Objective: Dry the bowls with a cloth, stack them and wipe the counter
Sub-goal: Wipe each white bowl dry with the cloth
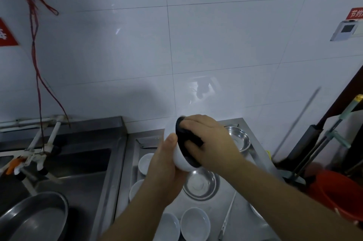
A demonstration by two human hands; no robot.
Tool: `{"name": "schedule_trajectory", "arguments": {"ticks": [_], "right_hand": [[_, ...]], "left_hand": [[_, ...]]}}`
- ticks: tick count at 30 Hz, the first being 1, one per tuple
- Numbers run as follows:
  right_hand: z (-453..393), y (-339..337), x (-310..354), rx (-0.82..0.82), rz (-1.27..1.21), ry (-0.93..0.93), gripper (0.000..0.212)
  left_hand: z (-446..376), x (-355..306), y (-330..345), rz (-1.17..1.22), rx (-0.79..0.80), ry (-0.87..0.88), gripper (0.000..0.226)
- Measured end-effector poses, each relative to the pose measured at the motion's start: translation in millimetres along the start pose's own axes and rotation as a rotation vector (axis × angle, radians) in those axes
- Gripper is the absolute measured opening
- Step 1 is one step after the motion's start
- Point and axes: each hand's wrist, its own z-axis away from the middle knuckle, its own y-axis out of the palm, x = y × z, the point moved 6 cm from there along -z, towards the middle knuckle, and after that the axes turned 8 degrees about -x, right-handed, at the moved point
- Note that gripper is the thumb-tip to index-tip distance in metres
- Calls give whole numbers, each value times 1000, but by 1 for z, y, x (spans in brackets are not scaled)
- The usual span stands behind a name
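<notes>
White bowls (194, 223): on counter (241, 219), below both hands.
Left hand (167, 170): grips white bowl (181, 159).
Right hand (210, 140): presses dark cloth (186, 140) inside it.
Red sign (355, 13): writing cut off, unreadable.

left hand (167, 164) cupped, gripping; right hand (208, 138) fingers curled, pressing inward.

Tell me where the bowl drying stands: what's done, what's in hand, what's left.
Done: nothing stacked that I can see. In hand: the left hand holds a white bowl while the right hand rubs a dark cloth inside it. Left: loose white bowls and steel bowls sit singly on the counter; stacking and wiping remain.
</notes>
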Motion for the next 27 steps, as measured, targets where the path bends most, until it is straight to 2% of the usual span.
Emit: {"name": "schedule_trajectory", "arguments": {"ticks": [1,3,6,8,11,15,17,20,22,25,27], "right_hand": [[2,5,-3,59,69,6,39],[4,10,-13,159,73,202,33],[14,17,-28,264,-166,602,20],[19,19,-30,294,-415,805,22],[32,20,-31,200,-818,1100,27],[49,28,-38,-34,-1231,1429,27],[54,32,-42,-76,-1302,1486,30],[56,36,-39,59,-1312,1447,54],[56,37,-38,103,-1335,1400,53],[56,39,-39,79,-1364,1349,49],[54,38,-41,40,-1399,1302,50]], "left_hand": [[-2,0,-3,-6,-45,-1,87],[-7,-3,-10,-86,-118,26,100],[-14,-9,-19,-304,-162,114,82],[-17,-15,-24,-479,-147,172,77],[-20,-21,-25,-767,-45,256,81],[-21,-19,-21,-961,54,277,87],[-20,-20,-23,-1041,82,272,93],[-21,-19,-31,-1150,117,253,99],[-18,-15,-31,-1154,127,238,101],[-17,-13,-33,-1135,102,217,106],[-23,-14,-35,-1046,10,192,92]]}}
